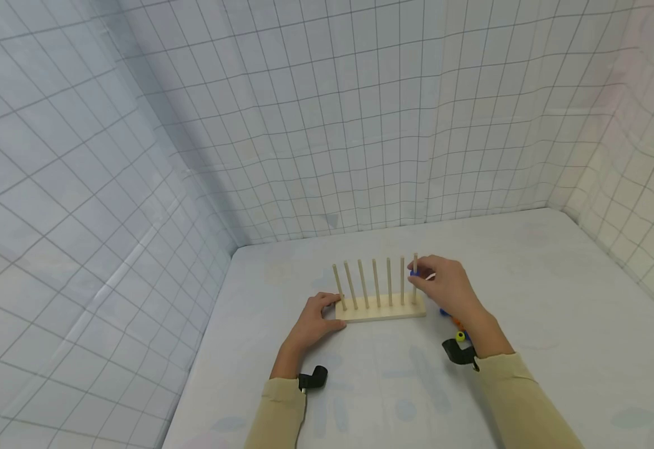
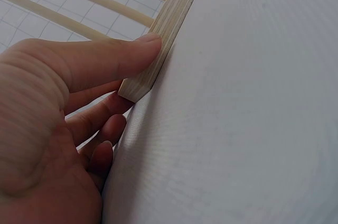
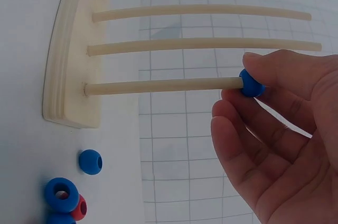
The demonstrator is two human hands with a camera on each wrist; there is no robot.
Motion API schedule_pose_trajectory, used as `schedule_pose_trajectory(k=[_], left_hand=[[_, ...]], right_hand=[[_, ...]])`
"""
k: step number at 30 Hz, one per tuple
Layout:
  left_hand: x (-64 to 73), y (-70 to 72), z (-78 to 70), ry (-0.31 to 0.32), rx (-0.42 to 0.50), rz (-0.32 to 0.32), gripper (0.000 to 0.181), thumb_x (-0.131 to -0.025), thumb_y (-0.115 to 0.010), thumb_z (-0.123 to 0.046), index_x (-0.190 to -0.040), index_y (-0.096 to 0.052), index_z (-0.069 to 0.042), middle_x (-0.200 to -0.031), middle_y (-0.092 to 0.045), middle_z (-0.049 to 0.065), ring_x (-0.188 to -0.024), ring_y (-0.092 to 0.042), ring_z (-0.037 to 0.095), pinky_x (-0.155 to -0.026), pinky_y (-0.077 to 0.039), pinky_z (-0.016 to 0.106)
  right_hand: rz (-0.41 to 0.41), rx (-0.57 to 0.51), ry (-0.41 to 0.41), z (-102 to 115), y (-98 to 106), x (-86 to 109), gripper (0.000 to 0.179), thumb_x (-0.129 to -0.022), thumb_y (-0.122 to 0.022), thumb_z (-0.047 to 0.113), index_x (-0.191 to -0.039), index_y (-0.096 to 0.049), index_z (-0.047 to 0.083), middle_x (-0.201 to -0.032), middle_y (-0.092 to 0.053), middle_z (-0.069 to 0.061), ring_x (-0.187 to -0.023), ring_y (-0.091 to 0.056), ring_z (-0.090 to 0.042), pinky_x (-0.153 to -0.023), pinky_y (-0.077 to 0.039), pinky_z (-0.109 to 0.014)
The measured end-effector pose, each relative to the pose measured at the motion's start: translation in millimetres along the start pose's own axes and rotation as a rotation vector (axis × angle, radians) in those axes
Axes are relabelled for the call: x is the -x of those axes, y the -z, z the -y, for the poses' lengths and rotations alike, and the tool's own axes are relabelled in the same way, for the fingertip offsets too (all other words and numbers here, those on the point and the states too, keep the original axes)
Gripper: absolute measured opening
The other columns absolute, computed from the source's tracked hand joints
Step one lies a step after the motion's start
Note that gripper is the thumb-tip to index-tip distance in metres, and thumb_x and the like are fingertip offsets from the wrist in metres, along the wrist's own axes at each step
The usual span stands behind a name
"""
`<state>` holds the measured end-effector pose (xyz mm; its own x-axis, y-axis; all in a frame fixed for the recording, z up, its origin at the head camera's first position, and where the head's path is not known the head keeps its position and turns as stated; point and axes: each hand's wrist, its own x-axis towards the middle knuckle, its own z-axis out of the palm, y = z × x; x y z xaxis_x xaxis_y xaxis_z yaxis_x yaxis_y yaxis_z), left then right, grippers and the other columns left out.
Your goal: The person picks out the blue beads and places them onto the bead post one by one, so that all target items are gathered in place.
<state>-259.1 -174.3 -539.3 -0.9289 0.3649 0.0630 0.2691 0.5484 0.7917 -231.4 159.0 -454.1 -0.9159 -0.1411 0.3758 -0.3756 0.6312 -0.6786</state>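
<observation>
Bead [image 3: 251, 83], blue, sits at the top of the rightmost peg [image 3: 158, 85], pinched between thumb and fingers of the right hand [image 1: 445, 285]. That peg stands at the right end of the rack [image 1: 381, 310], a wooden base with seven upright pegs on the worktop [image 1: 557, 299]. The left hand [image 1: 311, 324] holds the rack's left end, its grip narrow, thumb on the near edge and fingers behind. Loose beads [image 3: 68, 192], blue and red, lie just right of the rack.
</observation>
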Motion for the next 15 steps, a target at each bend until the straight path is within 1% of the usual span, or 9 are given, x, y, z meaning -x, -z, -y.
schedule_pose_trajectory(k=[5,12,15], left_hand=[[0.6,0.2,0.0,-0.003,-0.014,0.002,0.063,-0.083,-0.084,-0.023,-0.14,-0.059,-0.009,-0.137,-0.054,0.008,-0.133,-0.041,0.032,-0.107,-0.035,0.053],[1.0,0.6,-0.3,-0.002,-0.006,0.005,0.064,-0.083,-0.083,-0.025,-0.14,-0.059,-0.01,-0.137,-0.053,0.008,-0.133,-0.04,0.032,-0.107,-0.035,0.053],[1.3,0.8,-0.4,-0.001,-0.007,0.006,0.064,-0.083,-0.083,-0.025,-0.141,-0.059,-0.01,-0.138,-0.053,0.008,-0.133,-0.04,0.032,-0.107,-0.035,0.053]], right_hand=[[0.011,0.0,0.004,-4.0,-4.8,2.7,0.019,-0.09,-0.077,0.014,-0.108,-0.074,0.01,-0.095,-0.071,0.002,-0.086,-0.065,-0.016,-0.076,-0.056,-0.038],[0.04,-0.003,-0.017,-12.5,-11.3,6.2,0.018,-0.091,-0.076,0.014,-0.108,-0.075,0.009,-0.095,-0.07,0.003,-0.087,-0.065,-0.016,-0.075,-0.056,-0.036],[0.046,-0.001,-0.011,-14.7,-13.8,7.9,0.019,-0.09,-0.076,0.013,-0.108,-0.075,0.007,-0.095,-0.071,0.003,-0.086,-0.066,-0.016,-0.075,-0.057,-0.037]])
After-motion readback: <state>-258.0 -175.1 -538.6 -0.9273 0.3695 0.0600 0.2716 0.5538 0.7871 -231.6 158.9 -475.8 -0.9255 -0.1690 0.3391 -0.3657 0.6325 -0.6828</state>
